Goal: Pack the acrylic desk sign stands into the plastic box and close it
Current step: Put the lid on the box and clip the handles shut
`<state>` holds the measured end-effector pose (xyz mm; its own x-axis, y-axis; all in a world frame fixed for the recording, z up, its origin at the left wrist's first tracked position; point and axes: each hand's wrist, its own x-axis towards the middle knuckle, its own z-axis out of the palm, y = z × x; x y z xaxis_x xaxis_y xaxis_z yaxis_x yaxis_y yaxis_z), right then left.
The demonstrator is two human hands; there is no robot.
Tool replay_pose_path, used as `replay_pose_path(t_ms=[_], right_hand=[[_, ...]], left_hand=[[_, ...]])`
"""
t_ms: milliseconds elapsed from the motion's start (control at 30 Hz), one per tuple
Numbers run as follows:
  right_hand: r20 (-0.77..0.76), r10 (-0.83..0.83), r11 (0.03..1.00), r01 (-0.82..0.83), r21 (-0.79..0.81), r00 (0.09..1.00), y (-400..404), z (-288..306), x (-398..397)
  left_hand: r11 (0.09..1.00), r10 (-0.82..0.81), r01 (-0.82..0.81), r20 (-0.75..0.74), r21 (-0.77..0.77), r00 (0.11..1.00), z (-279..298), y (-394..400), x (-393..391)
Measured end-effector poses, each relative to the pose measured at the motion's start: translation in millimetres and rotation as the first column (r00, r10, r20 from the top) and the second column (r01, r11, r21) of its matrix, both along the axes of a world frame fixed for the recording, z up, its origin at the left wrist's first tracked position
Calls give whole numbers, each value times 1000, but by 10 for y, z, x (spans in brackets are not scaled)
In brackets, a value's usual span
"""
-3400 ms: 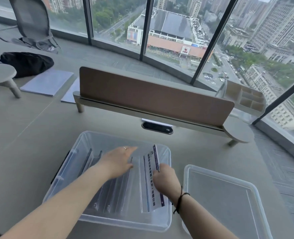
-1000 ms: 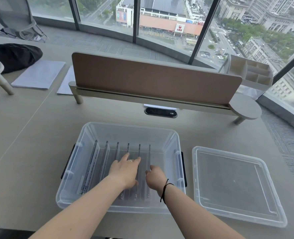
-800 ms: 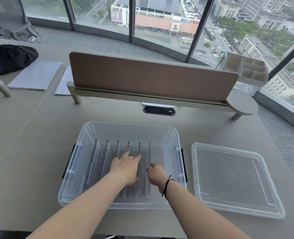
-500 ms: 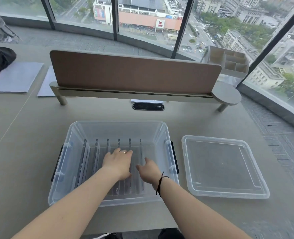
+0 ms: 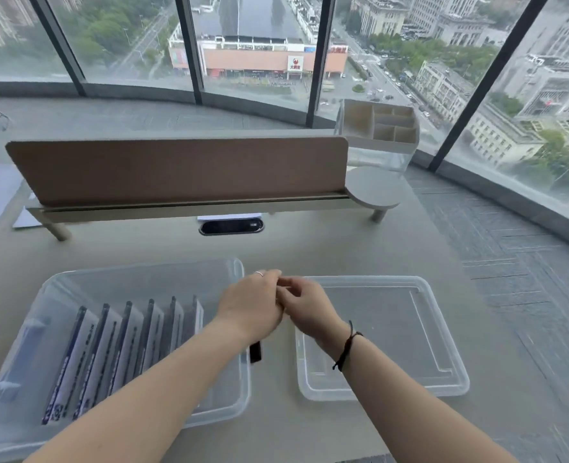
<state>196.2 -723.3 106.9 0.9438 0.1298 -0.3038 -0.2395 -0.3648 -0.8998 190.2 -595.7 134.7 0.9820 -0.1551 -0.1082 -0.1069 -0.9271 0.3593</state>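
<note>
The clear plastic box [image 5: 143, 275] sits on the desk at the lower left, uncovered. Inside it several acrylic sign stands [image 5: 116, 342] stand on edge in a row, with printed sheets in them. The box's clear lid [image 5: 420, 329] lies flat on the desk to the right of the box. My left hand [image 5: 253, 304] and my right hand [image 5: 306, 307] hover close together over the gap between box and lid, above the lid's left edge. Both hands have curled fingers and hold nothing that I can see.
A brown desk divider [image 5: 176, 168] on a pale shelf spans the back of the desk, with a round side shelf [image 5: 373, 187] at its right end. A white compartment organiser [image 5: 380, 128] stands behind it. A black cable grommet [image 5: 231, 226] lies ahead of the box.
Both hands have left the inside of the box and moved right to the lid's left edge. The view has swung right, so the box now sits lower left.
</note>
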Motion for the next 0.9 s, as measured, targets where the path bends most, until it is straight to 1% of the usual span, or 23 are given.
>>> replay_pose_path(t_ms=[67,100,133,200,267,333,400,500,567,633,767,833,900], right_hand=[[-30,-92,995,91,-32,995,-585,-113,101],[-48,-146,988,143,-50,988,-892,-198,150],[-61,-199,978,194,-75,978,-1194,-278,194],[-72,-284,951,271,-152,956,-1782,-455,267],[-70,-340,918,315,-240,938,-2268,-629,301],[-79,-367,888,324,-326,927,-2674,-826,300],[-128,-397,853,314,-418,909,-3019,-1029,284],[-201,-402,821,254,-512,893,-3354,-1270,264],[-222,-395,801,216,-559,891,-3477,-1357,290],[-227,-381,782,181,-597,896,-3545,-1434,330],[-245,-367,750,129,-649,897,-3595,-1573,352],[-234,-375,734,133,-666,897,-3602,-1616,350],[-225,-376,725,135,-675,899,-3607,-1631,361]], left_hand=[[996,-38,36,18,84,999,-68,-390,88],[991,-55,55,-3,124,998,-137,-562,122],[987,-60,65,-41,146,997,-217,-715,147],[988,-34,57,-161,142,986,-460,-957,198],[993,32,3,-290,119,956,-762,-1091,230],[990,113,-72,-388,118,915,-1046,-1166,222],[981,155,-82,-454,177,877,-1257,-1247,190],[954,177,-32,-475,298,862,-1392,-1311,181],[947,214,-61,-476,317,853,-1451,-1331,248],[947,279,-152,-485,284,829,-1512,-1343,337],[917,389,-365,-560,160,731,-1640,-1382,396],[876,426,-474,-592,83,684,-1683,-1399,372],[802,467,-597,-610,-13,641,-1703,-1414,367]])
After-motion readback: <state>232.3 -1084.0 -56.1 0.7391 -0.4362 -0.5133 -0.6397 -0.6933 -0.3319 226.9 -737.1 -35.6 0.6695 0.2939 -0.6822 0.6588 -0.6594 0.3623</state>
